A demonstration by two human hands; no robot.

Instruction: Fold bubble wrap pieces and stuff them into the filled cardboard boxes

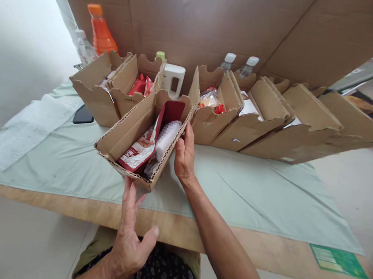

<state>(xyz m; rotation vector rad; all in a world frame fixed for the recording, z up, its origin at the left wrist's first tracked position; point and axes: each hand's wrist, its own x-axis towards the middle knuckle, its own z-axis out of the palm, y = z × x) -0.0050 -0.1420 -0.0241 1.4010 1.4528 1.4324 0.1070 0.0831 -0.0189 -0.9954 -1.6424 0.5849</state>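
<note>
A long, open-topped cardboard box [125, 131] sat on the green cloth [235, 184] covering the table [66, 204]. It was forward of a row of similar boxes [208, 124], with its far end between two of them. Its long axis ran away from the person, the near end pointing at the table edge and the far end angled a little to the right. Inside, a red-and-white packet [140, 150] and a clear-wrapped white bundle [167, 138] lay side by side along that same axis. The left hand [131, 236] was below the near end with its fingers spread loosely and its thumb out. Its fingertips touched the box's bottom corner and closed on nothing. The right hand [185, 155] lay against the box's right wall with the thumb up at the top edge. Whether its fingers clamped the wall could not be told. Behind the row stood an orange bottle [101, 33] and a white jug [173, 80] against a big sheet of cardboard [218, 23]. A dark phone [83, 114] lay on the cloth to the left.
</note>
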